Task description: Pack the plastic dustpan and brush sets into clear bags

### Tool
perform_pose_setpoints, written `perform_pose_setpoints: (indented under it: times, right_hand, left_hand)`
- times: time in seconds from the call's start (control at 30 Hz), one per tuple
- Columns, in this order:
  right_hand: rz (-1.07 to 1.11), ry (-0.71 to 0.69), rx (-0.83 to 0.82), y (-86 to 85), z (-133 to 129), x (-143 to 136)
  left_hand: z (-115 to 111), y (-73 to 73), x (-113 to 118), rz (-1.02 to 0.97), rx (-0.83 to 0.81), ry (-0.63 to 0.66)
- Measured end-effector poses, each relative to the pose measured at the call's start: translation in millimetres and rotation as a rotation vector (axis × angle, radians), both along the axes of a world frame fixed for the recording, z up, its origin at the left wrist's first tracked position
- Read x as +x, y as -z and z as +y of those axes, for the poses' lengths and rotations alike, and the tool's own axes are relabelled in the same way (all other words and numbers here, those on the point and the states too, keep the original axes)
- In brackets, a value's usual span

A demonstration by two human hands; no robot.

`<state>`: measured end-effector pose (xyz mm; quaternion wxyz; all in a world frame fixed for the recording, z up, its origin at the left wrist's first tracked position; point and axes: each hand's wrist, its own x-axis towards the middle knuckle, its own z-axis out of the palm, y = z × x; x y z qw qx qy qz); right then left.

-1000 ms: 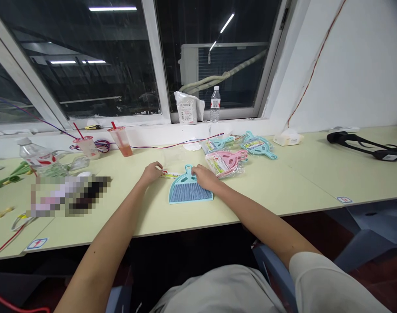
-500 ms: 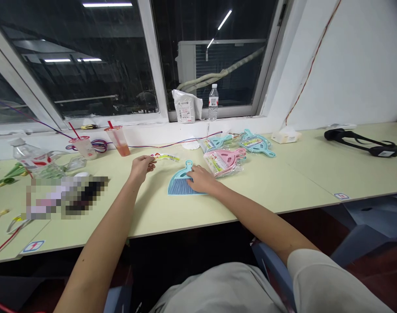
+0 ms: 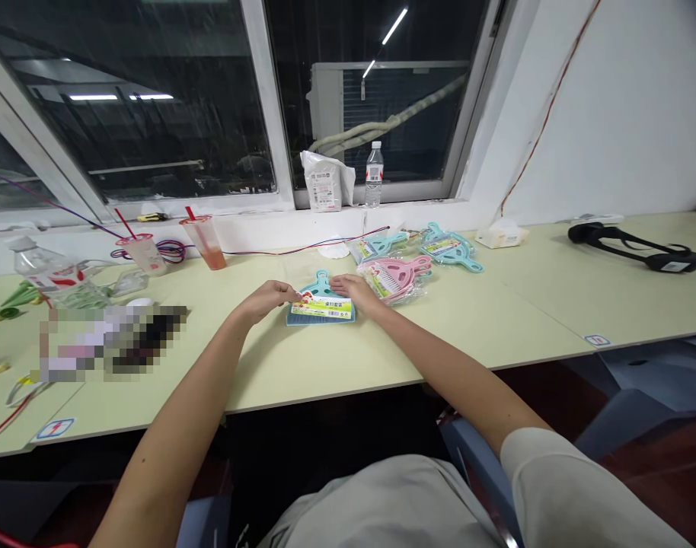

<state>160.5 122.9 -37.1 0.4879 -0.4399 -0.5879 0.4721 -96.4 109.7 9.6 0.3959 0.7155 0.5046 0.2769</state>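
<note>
A light blue dustpan with a blue-bristled brush (image 3: 321, 284) lies on the pale table, its handle pointing to the window. Across its front part rests a yellow, green and white printed card (image 3: 332, 306). My left hand (image 3: 269, 300) pinches the card's left end. At the upper right of the dustpan, my right hand (image 3: 352, 289) has its fingers stretched out beside the handle. Just right of it lie a pink wrapped brush set (image 3: 402, 275) and blue wrapped sets (image 3: 451, 248).
Two cups with red straws (image 3: 209, 247), cables and a large plastic bottle (image 3: 45, 266) stand at the left. Behind are a water bottle (image 3: 374, 176) and a white package (image 3: 324, 183) on the sill. A tissue pack (image 3: 501, 234) and black headset (image 3: 633, 247) lie right.
My left hand has brought the card rightward, over the dustpan. My right hand has moved off the bristles to the handle's side. The dustpan sits slightly farther left and back.
</note>
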Motion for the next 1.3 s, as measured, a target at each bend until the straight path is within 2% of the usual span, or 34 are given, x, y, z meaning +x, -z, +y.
perform_pose_setpoints:
  times: [0.03,0.1,0.17,0.27,0.37,0.47,0.63,0.83,1.0,1.1,1.2,1.3]
  right_hand:
    - [0.032,0.010,-0.005,-0.7,0,0]
    - [-0.032,0.027,0.090,-1.7,-3,3]
    - [-0.215,0.021,0.275,-2.4,-10,6]
    - [-0.558,-0.084,0.517,-3.7,-24,8]
    - [-0.820,-0.192,0.595,-7.0,-35,10]
    - [-0.928,-0.194,0.616,-12.9,-41,12]
    - [-1.006,-0.216,0.607,-16.5,-39,17]
    - [-1.047,-0.235,0.613,-7.7,-29,19]
    - [-1.019,-0.222,0.614,-7.6,-30,19]
    - [-0.953,-0.179,0.634,-9.2,-32,19]
    - [-0.885,-0.088,0.632,-9.7,-33,16]
    - [-0.860,0.032,0.543,-8.8,-34,12]
  left_hand:
    - [0,2.3,2,0.037,0.013,-0.015]
    - [1,7.0,7,0.117,0.033,-0.047]
    - [1,11.5,12,0.191,0.046,-0.059]
    - [0,15.9,19,0.261,0.062,-0.056]
    - [-3,15.4,24,0.291,0.086,-0.106]
    - [-5,11.3,24,0.287,0.090,-0.180]
    - [-5,8.5,20,0.302,0.069,-0.228]
    - [-1,15.9,20,0.410,0.129,-0.246]
    - [2,19.8,21,0.460,0.145,-0.255]
    - [4,18.4,18,0.408,0.146,-0.277]
    - [7,16.9,13,0.297,0.198,-0.382]
    - [12,20.4,7,0.256,0.301,-0.481]
